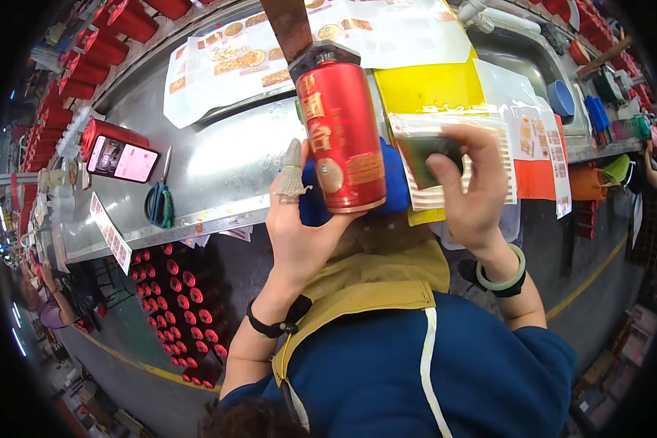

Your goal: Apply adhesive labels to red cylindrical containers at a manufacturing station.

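My left hand (pixel 299 233) grips a tall red cylindrical bottle (pixel 341 139) with gold markings and a dark cap, held upright in front of my chest. The forefinger of that hand wears a frayed cloth finger cover. My right hand (pixel 469 186) holds a clear plastic sleeve with pale stripes (pixel 445 157) that has a dark green piece inside it, just right of the bottle. A blue object (pixel 394 186) shows behind the bottle between my two hands. A green bangle circles my right wrist.
A metal workbench (pixel 219 168) holds a phone on a red stand (pixel 122 158), scissors (pixel 159 201), printed label sheets (pixel 241 55) and a yellow sheet (pixel 427 84). Rows of red bottles (pixel 95 51) line the far left; more fill a crate (pixel 186 306) below the bench.
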The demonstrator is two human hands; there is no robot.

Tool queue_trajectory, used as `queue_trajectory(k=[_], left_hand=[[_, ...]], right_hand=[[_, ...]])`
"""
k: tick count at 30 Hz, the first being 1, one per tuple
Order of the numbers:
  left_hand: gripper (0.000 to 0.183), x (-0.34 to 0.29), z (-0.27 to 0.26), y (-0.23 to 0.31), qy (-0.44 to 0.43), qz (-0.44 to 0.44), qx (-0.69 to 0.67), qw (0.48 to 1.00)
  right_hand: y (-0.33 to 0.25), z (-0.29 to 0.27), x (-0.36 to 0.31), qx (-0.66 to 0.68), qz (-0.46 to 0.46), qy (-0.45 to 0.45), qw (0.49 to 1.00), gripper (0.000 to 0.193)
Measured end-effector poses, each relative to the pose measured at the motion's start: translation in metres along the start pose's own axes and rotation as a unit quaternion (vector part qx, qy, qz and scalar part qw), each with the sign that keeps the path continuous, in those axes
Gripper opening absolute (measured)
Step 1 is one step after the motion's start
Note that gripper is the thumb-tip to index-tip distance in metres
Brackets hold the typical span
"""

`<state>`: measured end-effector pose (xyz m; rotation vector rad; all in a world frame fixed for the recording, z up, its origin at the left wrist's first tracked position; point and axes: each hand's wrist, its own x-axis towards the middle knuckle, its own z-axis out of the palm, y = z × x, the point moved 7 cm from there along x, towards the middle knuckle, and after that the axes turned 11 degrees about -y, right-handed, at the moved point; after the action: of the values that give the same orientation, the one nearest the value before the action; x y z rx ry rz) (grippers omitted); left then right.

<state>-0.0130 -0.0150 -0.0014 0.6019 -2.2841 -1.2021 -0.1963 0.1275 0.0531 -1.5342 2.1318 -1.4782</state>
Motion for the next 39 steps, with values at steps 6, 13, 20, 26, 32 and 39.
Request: queue_trajectory(k=[6, 13, 20, 26, 32, 39], left_hand=[[0.046, -0.019, 0.006, 0.031, 0.092, 0.220, 0.267, 0.934], [0.030, -0.010, 0.017, 0.042, 0.081, 0.190, 0.346, 0.915], [0.038, -0.032, 0.009, 0.023, 0.146, 0.163, 0.285, 0.933], [0.039, -0.042, 0.008, -0.008, 0.151, 0.064, 0.193, 0.967], [0.043, -0.032, 0.003, 0.017, 0.142, 0.113, 0.215, 0.959], [0.084, -0.019, 0.010, 0.000, 0.123, 0.023, 0.033, 0.992]], right_hand=[[0.013, 0.003, -0.011, 0.037, 0.027, 0.034, 0.998, 0.028], [0.011, 0.012, -0.014, 0.065, 0.043, 0.040, 0.996, 0.029], [-0.002, 0.034, -0.019, 0.122, 0.103, 0.003, 0.987, 0.024], [-0.002, 0.046, -0.025, 0.058, 0.147, -0.058, 0.986, 0.022], [0.017, 0.010, -0.003, -0.055, 0.057, -0.028, 0.996, 0.021], [-0.019, 0.043, 0.033, -0.046, -0.077, -0.136, 0.987, 0.034]])
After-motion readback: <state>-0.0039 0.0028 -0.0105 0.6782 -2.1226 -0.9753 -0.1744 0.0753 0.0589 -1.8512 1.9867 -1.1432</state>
